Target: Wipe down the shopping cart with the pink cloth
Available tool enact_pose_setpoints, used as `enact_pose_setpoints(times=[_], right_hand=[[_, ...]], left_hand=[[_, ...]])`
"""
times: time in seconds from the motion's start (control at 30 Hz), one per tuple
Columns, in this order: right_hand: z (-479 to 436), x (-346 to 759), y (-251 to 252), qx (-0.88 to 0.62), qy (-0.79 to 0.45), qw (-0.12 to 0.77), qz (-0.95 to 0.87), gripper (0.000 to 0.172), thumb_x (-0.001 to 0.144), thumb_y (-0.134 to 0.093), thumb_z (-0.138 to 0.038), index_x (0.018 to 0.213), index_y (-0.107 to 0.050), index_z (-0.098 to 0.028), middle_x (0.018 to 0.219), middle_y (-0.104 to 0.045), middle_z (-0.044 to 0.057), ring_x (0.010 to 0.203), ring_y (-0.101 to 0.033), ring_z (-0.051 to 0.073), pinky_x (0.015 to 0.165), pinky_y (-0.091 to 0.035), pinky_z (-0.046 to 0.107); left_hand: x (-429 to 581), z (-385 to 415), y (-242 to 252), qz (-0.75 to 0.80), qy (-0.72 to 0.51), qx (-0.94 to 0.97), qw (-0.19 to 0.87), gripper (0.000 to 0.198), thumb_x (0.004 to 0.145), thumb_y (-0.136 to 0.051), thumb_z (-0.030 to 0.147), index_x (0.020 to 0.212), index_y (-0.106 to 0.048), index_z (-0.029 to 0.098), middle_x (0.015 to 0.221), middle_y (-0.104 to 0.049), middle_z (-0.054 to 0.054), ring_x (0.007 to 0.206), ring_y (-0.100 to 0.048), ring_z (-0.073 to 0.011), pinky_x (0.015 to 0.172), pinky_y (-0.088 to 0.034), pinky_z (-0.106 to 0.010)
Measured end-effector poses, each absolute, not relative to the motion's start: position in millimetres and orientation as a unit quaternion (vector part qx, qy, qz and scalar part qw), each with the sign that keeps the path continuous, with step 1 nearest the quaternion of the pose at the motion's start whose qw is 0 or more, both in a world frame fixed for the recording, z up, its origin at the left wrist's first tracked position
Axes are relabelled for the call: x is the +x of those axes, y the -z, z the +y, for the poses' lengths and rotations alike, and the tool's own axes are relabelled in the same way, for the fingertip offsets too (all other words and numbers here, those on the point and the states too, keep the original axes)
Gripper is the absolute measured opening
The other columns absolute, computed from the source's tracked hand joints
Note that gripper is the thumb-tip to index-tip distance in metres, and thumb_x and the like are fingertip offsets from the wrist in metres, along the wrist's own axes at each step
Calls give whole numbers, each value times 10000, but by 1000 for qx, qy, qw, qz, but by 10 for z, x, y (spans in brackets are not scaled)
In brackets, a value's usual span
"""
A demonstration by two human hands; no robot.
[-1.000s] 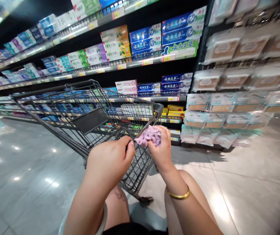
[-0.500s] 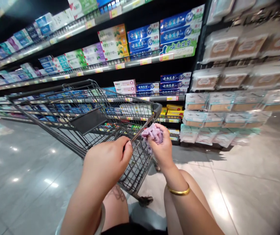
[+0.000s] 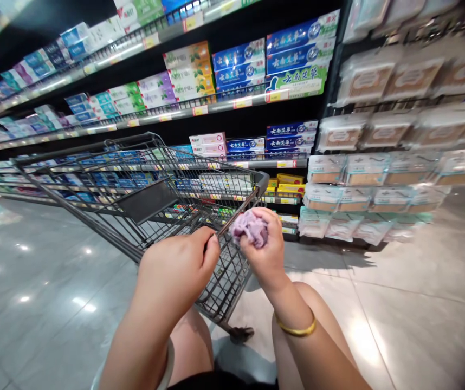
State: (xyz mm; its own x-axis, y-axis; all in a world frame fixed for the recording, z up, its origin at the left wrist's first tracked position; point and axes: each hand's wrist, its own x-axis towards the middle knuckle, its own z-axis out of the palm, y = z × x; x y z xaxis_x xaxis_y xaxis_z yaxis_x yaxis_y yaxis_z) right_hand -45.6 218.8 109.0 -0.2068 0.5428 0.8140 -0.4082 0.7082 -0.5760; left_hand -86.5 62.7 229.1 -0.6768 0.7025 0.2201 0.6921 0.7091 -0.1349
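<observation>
A dark wire shopping cart (image 3: 224, 281) stands in front of me, its near end between my knees. My left hand (image 3: 179, 265) is closed round the top rim of that end; its fingers are mostly hidden behind the back of the hand. In my right hand (image 3: 267, 249) is a crumpled purple cloth (image 3: 251, 227), bunched between thumb and fingers. The cloth is at the cart's near rim, right of my left hand; whether it touches the wire I cannot tell. A gold bangle (image 3: 297, 327) circles my right wrist.
Behind the cart run shelves (image 3: 232, 103) stacked with boxed goods. Hanging packs (image 3: 373, 130) fill a rack on the right. A cart wheel (image 3: 241, 334) rests on the shiny tiled floor (image 3: 53, 309) close to my legs.
My right hand has shifted slightly left with the cloth, which is now bunched into a rounder shape. My left hand and the cart look unmoved.
</observation>
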Motion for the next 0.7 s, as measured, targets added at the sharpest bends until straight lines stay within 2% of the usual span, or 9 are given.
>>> enact_pose_setpoints(times=[0.13,0.37,0.5,0.57,0.7], right_hand=[[2068,-406,-1180,65,-371,604,-702,505,778,-689,-247,1266,-567,-288,1216,-629,73,1154,-604,256,1015,-526,476],[2270,-480,-1071,-97,-383,615,-682,432,753,-626,-189,1180,-605,-248,1145,-627,75,1085,-606,242,976,-531,454],[2048,-350,-1252,48,-373,601,-705,481,755,-672,-205,1224,-589,-281,1166,-644,58,1119,-611,239,996,-530,448],[2005,-337,-1280,70,-363,593,-715,485,757,-681,-198,1226,-593,-287,1170,-651,54,1122,-615,236,996,-531,442],[2202,-413,-1158,-50,-365,599,-711,446,730,-635,-164,1167,-625,-254,1135,-646,64,1089,-611,238,984,-528,442]], left_hand=[[-874,625,-2281,-914,-24,-383,133,431,1006,-271,432,1013,-675,282,849,-756,-22,793,-705,-258,629,-290,-341],[-866,618,-2287,-914,-21,-382,136,441,1007,-267,439,1014,-678,281,833,-755,-23,769,-701,-254,620,-286,-336],[-865,607,-2279,-913,-24,-381,143,437,1002,-271,430,974,-676,270,798,-746,-32,737,-691,-249,608,-272,-334],[-868,610,-2274,-912,-29,-383,144,434,1000,-275,425,959,-677,266,783,-742,-34,721,-686,-244,599,-264,-333],[-870,615,-2272,-911,-22,-383,150,443,1005,-281,429,1033,-695,274,825,-759,-30,738,-695,-243,602,-279,-332]])
